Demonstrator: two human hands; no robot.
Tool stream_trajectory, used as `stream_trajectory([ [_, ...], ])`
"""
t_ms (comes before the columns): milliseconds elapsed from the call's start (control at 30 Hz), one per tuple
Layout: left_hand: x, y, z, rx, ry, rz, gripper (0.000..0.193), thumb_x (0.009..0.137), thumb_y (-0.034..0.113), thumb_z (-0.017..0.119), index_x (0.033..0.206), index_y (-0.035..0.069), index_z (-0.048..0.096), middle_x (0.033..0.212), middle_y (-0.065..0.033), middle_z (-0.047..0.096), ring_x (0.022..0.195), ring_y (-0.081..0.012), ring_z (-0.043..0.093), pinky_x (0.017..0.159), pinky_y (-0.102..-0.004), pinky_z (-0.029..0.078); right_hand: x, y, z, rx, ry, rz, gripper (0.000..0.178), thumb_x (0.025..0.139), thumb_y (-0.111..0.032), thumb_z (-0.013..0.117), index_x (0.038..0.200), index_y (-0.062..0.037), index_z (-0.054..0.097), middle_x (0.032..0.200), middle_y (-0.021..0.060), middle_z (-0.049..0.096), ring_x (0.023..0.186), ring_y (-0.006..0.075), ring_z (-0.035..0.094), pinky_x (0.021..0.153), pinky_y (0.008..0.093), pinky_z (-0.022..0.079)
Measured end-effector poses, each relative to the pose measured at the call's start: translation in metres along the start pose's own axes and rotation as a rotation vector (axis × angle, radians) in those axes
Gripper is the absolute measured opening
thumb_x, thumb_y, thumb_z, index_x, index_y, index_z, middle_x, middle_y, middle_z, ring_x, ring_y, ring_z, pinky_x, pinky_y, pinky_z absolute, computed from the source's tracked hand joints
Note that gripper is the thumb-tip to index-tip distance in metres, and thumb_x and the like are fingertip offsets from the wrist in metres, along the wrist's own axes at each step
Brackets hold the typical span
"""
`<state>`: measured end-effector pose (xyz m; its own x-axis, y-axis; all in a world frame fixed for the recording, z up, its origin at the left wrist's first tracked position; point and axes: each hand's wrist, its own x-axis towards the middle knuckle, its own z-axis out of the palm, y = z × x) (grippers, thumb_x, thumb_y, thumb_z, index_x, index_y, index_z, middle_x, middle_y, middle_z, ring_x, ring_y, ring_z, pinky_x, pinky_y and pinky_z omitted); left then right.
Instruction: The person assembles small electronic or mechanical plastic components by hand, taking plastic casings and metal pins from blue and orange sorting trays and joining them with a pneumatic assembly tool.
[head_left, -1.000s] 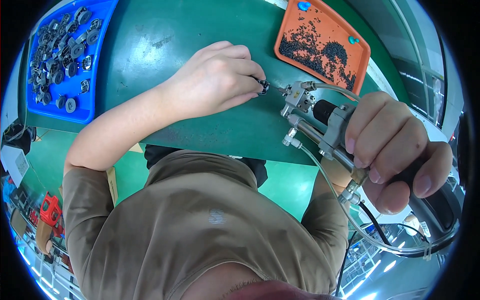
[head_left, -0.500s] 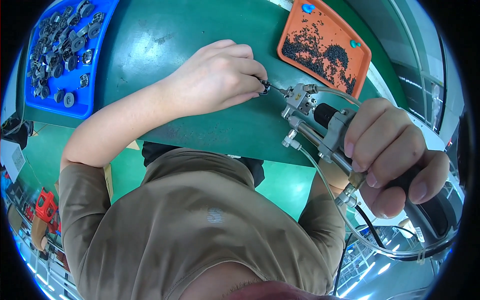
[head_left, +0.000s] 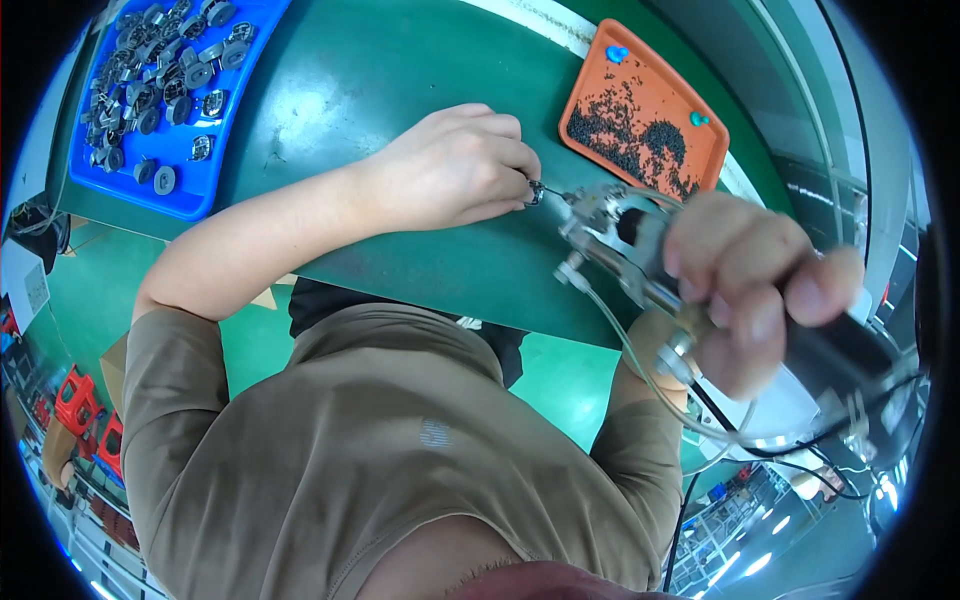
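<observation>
My left hand [head_left: 460,170] is closed, its fingertips pinching a small black-and-metal part [head_left: 536,193] just above the green table. My right hand [head_left: 755,280] wraps round the dark handle of a hand-held dispensing gun [head_left: 600,240], which has a metal valve body and clear tubes. From the gun's front, a thin needle-like tip points left and reaches the small part, though actual contact is too fine to make out. Motion blurs the right hand and the gun's rear. Most of the part is covered by my left fingers.
A blue tray [head_left: 235,100] at the left holds many grey wheel-like pieces [head_left: 165,180] and metal parts. An orange tray [head_left: 650,90] at the far right carries scattered tiny black bits [head_left: 660,140] and two pushpin-like pieces. Tubes and cables trail from the gun at the lower right.
The whole view has shifted a little. My right hand and the gun's rear have swung slightly left and are now blurred. My left hand keeps its pinch on the part.
</observation>
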<state>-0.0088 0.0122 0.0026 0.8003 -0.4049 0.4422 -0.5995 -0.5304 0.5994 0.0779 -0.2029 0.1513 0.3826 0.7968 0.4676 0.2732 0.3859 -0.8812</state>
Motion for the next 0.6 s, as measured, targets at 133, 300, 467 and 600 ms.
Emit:
stream_trajectory([
  [133, 0.0, -0.001, -0.001, -0.021, 0.015, 0.017, 0.013, 0.079, 0.013, 0.08, 0.09, 0.007, 0.078, 0.106, -0.0023, 0.073, 0.094, -0.0227, 0.065, 0.084, -0.0383, 0.051, -0.006, -0.019, -0.016, 0.037, -0.007, -0.13, 0.026, 0.101, -0.022, 0.064, 0.126, -0.0187, 0.056, 0.076, -0.0049, 0.054, 0.064, 0.0101, 0.054, 0.06, 0.0277, 0.043],
  [300, -0.001, -0.004, 0.002, -0.024, 0.011, 0.011, 0.015, 0.078, 0.013, 0.081, 0.092, 0.008, 0.078, 0.106, -0.0023, 0.073, 0.095, -0.0227, 0.065, 0.085, -0.038, 0.052, -0.007, -0.02, -0.013, 0.036, 0.056, -0.05, 0.028, 0.102, -0.022, 0.064, 0.128, -0.0181, 0.057, 0.079, -0.0043, 0.055, 0.066, 0.011, 0.053, 0.063, 0.0289, 0.042],
  [467, -0.002, -0.006, 0.003, -0.023, 0.024, 0.01, 0.015, 0.079, 0.013, 0.081, 0.094, 0.008, 0.078, 0.106, -0.002, 0.073, 0.095, -0.0225, 0.065, 0.086, -0.0376, 0.051, -0.013, -0.009, -0.02, 0.08, 0.091, -0.097, 0.028, 0.102, -0.024, 0.064, 0.128, -0.0182, 0.058, 0.079, -0.0043, 0.055, 0.067, 0.0107, 0.053, 0.065, 0.0286, 0.04],
  [600, -0.004, -0.006, 0.003, -0.025, 0.014, -0.006, 0.015, 0.081, 0.013, 0.08, 0.094, 0.008, 0.078, 0.107, -0.0014, 0.074, 0.095, -0.0222, 0.065, 0.086, -0.0374, 0.051, -0.015, -0.004, -0.014, 0.155, 0.121, -0.137, 0.024, 0.101, -0.025, 0.067, 0.123, -0.0184, 0.061, 0.078, -0.0053, 0.057, 0.066, 0.0095, 0.053, 0.064, 0.0276, 0.041],
])
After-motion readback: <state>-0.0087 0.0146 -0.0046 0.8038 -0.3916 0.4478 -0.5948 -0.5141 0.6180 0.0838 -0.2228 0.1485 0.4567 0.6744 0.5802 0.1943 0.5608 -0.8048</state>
